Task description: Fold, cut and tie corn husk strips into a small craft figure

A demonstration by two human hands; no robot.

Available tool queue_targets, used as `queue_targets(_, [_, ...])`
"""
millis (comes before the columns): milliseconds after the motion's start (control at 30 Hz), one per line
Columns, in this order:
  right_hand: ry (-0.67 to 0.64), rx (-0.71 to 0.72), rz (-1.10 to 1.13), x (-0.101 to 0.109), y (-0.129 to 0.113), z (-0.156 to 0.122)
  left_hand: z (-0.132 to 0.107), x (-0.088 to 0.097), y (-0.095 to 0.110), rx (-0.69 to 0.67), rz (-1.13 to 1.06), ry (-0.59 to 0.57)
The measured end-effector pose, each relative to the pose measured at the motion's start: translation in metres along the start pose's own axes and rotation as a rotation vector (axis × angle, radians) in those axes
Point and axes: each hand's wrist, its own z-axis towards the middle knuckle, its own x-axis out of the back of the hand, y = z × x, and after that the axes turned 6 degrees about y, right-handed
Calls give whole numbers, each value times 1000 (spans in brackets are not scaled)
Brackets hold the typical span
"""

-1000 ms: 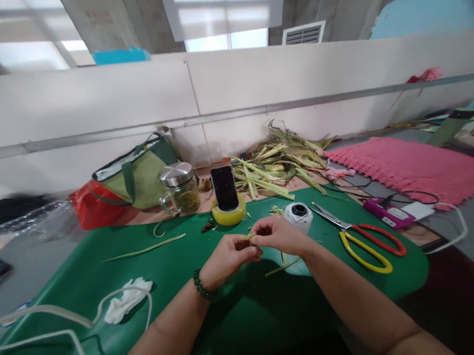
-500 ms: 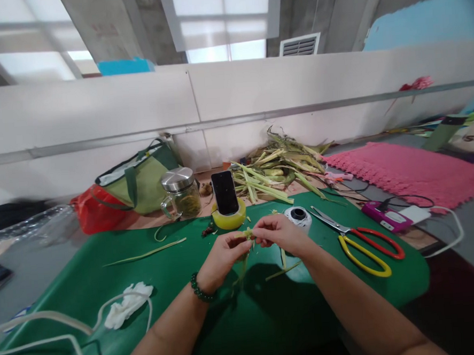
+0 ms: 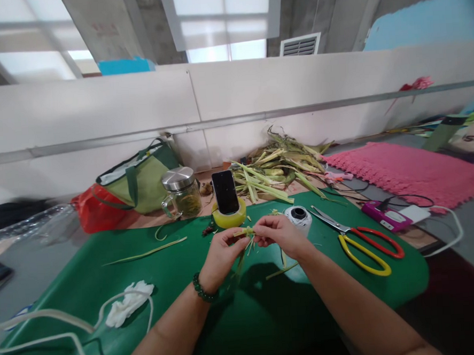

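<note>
Plant strips (image 3: 245,232) sit pinched between my left hand (image 3: 224,253) and right hand (image 3: 280,234); I'm probably arranging them, and the next move wants steady pressure.

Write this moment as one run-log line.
left hand: pinching green strips | right hand: pinching them too | on green mat: white spool, scissors right of it

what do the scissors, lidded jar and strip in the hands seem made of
Scissors: gleaming blades suggest metal; smooth red and yellow handles, perhaps plastic. Jar: glossy, see-through, likely glass; its silvery lid looks metal. Strip: matt, yellow-green, stringy, probably plant fibre.
</note>
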Motion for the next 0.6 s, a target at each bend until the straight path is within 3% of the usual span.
queue_targets(267, [28,168,-18,-3,7,-1,-3,-2,7,-4,79,26])
queue_targets(467, [248,457,-305,-15,18,-10,-2,-5,4,154,-177,99])
queue_targets(600, [297,520,-396,-14,21,-11,-2,-7,2,213,-234,69])
